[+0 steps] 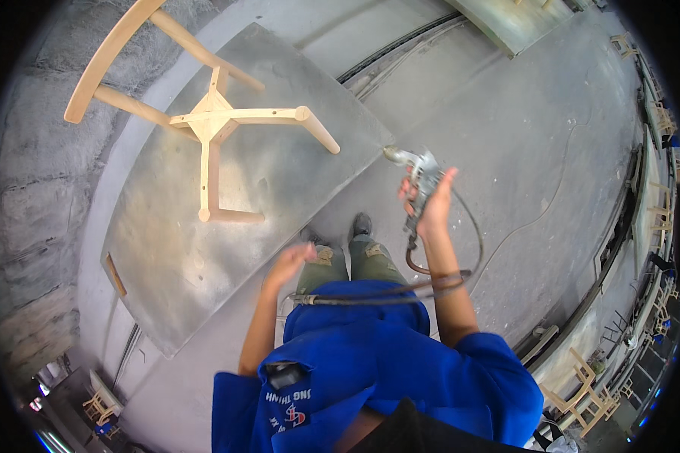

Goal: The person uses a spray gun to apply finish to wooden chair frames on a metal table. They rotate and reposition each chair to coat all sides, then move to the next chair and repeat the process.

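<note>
My right hand (434,202) is wrapped round a metal spray gun (425,172), its nozzle pointing up and left. Dark hoses (438,281) run from the gun, loop past my right forearm and cross in front of my waist. My left hand (289,266) hangs beside the near edge of the board, smeared by motion, so its fingers cannot be made out clearly. On the large grey board (181,279) rests a pale wooden chair frame (213,119) with crossed rails, legs and a curved back rail, without a seat. Neither hand touches the chair frame.
Another board (510,26) stands at the far top. A thin hose (536,215) trails across the grey floor (506,136) at the right. Several wooden chairs (582,392) line the far right side, beyond a dark track. A rough, coated wall (41,189) rises at the left.
</note>
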`<state>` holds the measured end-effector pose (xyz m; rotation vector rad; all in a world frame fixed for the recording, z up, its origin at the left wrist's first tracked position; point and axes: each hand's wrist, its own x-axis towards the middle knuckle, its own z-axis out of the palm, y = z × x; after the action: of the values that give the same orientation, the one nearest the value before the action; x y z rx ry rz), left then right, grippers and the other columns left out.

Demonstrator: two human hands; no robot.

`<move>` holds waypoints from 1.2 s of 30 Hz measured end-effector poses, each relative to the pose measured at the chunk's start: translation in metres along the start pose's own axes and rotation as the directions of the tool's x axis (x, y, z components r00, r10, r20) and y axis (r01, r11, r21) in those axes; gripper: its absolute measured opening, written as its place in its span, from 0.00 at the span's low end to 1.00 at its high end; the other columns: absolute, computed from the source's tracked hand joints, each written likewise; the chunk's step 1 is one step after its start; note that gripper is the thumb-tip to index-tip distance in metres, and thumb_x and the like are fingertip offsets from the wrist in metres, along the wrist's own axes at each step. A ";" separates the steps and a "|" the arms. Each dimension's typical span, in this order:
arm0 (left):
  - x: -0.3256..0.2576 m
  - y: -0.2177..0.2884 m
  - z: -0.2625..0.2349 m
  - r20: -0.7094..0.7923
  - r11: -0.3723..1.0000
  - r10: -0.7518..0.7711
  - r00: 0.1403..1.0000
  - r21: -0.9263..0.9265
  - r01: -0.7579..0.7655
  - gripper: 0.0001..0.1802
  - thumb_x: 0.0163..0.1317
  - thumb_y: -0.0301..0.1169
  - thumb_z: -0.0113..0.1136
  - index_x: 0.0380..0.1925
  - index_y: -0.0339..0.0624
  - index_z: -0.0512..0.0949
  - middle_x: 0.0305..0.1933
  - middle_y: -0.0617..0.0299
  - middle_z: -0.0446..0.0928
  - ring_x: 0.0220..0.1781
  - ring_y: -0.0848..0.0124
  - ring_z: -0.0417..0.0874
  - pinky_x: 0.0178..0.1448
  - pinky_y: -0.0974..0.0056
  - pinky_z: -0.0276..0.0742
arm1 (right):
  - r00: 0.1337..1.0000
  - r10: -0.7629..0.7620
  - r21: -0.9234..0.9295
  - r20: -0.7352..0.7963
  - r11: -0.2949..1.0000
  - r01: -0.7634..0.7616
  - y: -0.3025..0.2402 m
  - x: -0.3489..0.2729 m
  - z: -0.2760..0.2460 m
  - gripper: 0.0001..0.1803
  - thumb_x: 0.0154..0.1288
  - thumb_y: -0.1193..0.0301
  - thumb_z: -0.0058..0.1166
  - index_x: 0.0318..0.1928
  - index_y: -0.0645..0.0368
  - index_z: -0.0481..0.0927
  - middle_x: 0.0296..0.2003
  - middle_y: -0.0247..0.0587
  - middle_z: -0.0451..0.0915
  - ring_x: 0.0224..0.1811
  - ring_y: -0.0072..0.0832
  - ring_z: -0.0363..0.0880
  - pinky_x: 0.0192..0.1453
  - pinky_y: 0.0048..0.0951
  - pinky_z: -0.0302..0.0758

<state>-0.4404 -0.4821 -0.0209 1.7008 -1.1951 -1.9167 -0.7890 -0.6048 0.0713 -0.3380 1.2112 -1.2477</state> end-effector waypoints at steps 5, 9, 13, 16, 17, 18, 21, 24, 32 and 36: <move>-0.112 -0.063 0.037 -0.201 0.998 0.002 0.980 -0.060 -0.015 0.20 0.70 0.45 0.62 0.38 0.37 0.85 0.35 0.63 0.83 0.40 0.74 0.80 0.48 0.65 0.75 | 0.943 0.208 0.064 -0.259 0.978 -0.198 0.090 0.083 -0.028 0.50 0.68 0.24 0.22 0.44 0.60 0.78 0.24 0.37 0.77 0.24 0.28 0.78 0.18 0.25 0.62; -0.144 -0.056 0.034 -0.320 1.000 0.008 0.947 -0.021 -0.016 0.13 0.62 0.36 0.70 0.30 0.36 0.82 0.24 0.67 0.77 0.29 0.77 0.73 0.35 0.66 0.69 | 0.857 0.234 0.112 -0.459 0.972 -0.205 0.148 0.093 -0.046 0.45 0.70 0.28 0.29 0.41 0.59 0.78 0.22 0.38 0.77 0.21 0.30 0.79 0.17 0.28 0.63; -0.163 -0.036 0.019 -0.367 0.988 0.124 0.922 0.132 -0.080 0.14 0.57 0.36 0.73 0.29 0.36 0.81 0.21 0.64 0.75 0.26 0.75 0.72 0.32 0.65 0.68 | 0.912 0.008 -0.351 -0.409 0.921 -0.166 0.181 0.065 -0.040 0.41 0.71 0.31 0.37 0.36 0.60 0.80 0.21 0.37 0.78 0.23 0.28 0.81 0.19 0.30 0.69; -0.177 -0.036 0.008 -0.366 0.985 0.149 0.919 0.142 -0.103 0.14 0.55 0.35 0.74 0.29 0.36 0.81 0.21 0.61 0.75 0.25 0.74 0.72 0.32 0.65 0.68 | 0.982 -0.179 -0.761 -0.053 0.644 0.077 0.175 0.037 -0.023 0.36 0.73 0.38 0.46 0.41 0.64 0.82 0.22 0.40 0.80 0.24 0.29 0.82 0.24 0.31 0.73; -0.183 -0.041 0.006 -0.365 0.982 0.172 0.915 0.132 -0.132 0.14 0.55 0.35 0.74 0.29 0.36 0.81 0.22 0.61 0.75 0.25 0.73 0.72 0.32 0.65 0.68 | 0.974 -0.209 -0.849 0.082 0.497 0.178 0.166 0.025 -0.017 0.35 0.73 0.41 0.48 0.44 0.65 0.83 0.23 0.41 0.80 0.25 0.29 0.83 0.26 0.31 0.75; -0.186 -0.047 0.001 -0.363 0.979 0.198 0.910 0.124 -0.164 0.13 0.55 0.35 0.74 0.29 0.37 0.81 0.22 0.60 0.75 0.25 0.73 0.72 0.32 0.65 0.68 | 0.962 -0.203 -0.913 0.182 0.328 0.242 0.157 0.013 -0.005 0.33 0.74 0.43 0.51 0.47 0.67 0.83 0.24 0.42 0.81 0.26 0.29 0.83 0.28 0.31 0.76; -0.199 -0.074 -0.016 -0.262 0.963 0.268 0.927 0.099 -0.250 0.13 0.54 0.35 0.74 0.30 0.37 0.80 0.22 0.60 0.75 0.26 0.73 0.72 0.32 0.65 0.68 | 0.759 -0.384 -0.801 0.525 0.080 0.594 0.124 -0.043 0.026 0.36 0.70 0.43 0.56 0.57 0.66 0.81 0.27 0.56 0.82 0.29 0.42 0.83 0.40 0.42 0.79; -0.219 -0.100 -0.043 -0.234 0.928 0.371 0.899 0.057 -0.368 0.15 0.54 0.36 0.75 0.30 0.37 0.80 0.22 0.59 0.75 0.25 0.71 0.72 0.32 0.64 0.68 | 0.506 -0.634 -0.721 0.585 -0.121 0.682 0.105 -0.087 0.064 0.32 0.70 0.47 0.57 0.58 0.63 0.81 0.26 0.53 0.82 0.29 0.37 0.84 0.38 0.38 0.79; -0.302 -0.110 -0.070 -0.210 0.947 0.317 0.925 0.126 -0.295 0.17 0.51 0.36 0.77 0.28 0.38 0.79 0.20 0.66 0.72 0.24 0.77 0.70 0.30 0.65 0.68 | 0.731 -0.564 -0.545 0.384 0.501 0.673 0.144 -0.109 0.164 0.30 0.77 0.49 0.49 0.52 0.69 0.81 0.28 0.38 0.81 0.29 0.22 0.78 0.35 0.26 0.74; -0.300 -0.104 -0.078 -0.356 0.921 0.360 0.862 -0.011 -0.389 0.16 0.52 0.35 0.78 0.28 0.38 0.80 0.20 0.67 0.73 0.25 0.79 0.70 0.30 0.68 0.68 | 0.733 -0.509 -0.448 0.452 0.580 0.680 0.177 -0.130 0.200 0.31 0.78 0.47 0.47 0.50 0.69 0.81 0.28 0.36 0.80 0.29 0.21 0.77 0.36 0.25 0.73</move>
<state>-0.2651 -0.2374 0.1055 1.5409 -1.1820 -1.3481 -0.5080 -0.5090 0.0808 -1.4674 1.2546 -1.2888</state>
